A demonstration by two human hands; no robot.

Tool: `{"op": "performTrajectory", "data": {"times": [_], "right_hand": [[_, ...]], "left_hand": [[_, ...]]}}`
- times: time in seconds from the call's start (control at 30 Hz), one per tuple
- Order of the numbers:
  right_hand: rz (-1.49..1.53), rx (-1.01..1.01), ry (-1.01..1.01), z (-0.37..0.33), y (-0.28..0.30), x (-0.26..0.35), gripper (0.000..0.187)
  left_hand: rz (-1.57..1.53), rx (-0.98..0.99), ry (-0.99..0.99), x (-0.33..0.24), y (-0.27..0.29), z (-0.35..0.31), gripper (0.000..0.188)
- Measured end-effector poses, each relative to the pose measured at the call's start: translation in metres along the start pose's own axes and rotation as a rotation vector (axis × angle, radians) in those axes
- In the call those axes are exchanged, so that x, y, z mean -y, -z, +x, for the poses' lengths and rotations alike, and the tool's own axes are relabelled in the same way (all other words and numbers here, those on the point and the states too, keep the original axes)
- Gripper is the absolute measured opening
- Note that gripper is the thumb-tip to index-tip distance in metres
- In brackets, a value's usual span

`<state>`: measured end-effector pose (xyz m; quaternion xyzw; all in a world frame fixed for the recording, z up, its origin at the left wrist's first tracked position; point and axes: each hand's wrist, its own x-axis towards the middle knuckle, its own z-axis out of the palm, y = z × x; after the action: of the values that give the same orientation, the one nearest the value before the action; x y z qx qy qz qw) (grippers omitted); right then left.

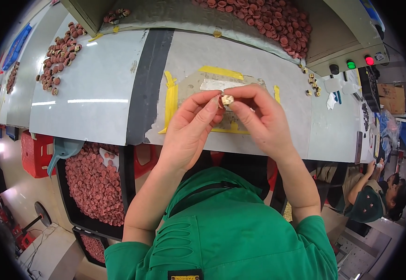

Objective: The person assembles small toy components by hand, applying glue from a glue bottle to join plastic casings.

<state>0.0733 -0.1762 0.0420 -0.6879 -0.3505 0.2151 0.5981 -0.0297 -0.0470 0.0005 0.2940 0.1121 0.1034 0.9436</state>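
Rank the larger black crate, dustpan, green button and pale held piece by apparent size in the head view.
1. Larger black crate
2. Dustpan
3. Pale held piece and green button: too alike to rank.

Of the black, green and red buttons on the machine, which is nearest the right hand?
The black button, leftmost of the three. The green button sits farther from the right hand, and the red button farthest.
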Motion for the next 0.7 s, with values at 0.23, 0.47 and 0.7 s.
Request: {"op": "performTrajectory", "data": {"times": [0.23, 0.47, 0.7], "right_hand": [[-0.234, -0.097, 0.142, -0.009, -0.012, -0.001, 0.018], [-0.451, -0.090, 0.328, -0.005, -0.003, 0.002, 0.026], [-0.303, 0.151, 0.316, 0.003, 0.014, 0.002, 0.024]], "left_hand": [[0.378, -0.073, -0.412, 0.020, -0.010, -0.005, 0.023], [0.271, 0.014, -0.171, 0.008, -0.007, -0.003, 0.038], [0.262, 0.069, -0.070, -0.004, -0.007, -0.003, 0.057]]}}
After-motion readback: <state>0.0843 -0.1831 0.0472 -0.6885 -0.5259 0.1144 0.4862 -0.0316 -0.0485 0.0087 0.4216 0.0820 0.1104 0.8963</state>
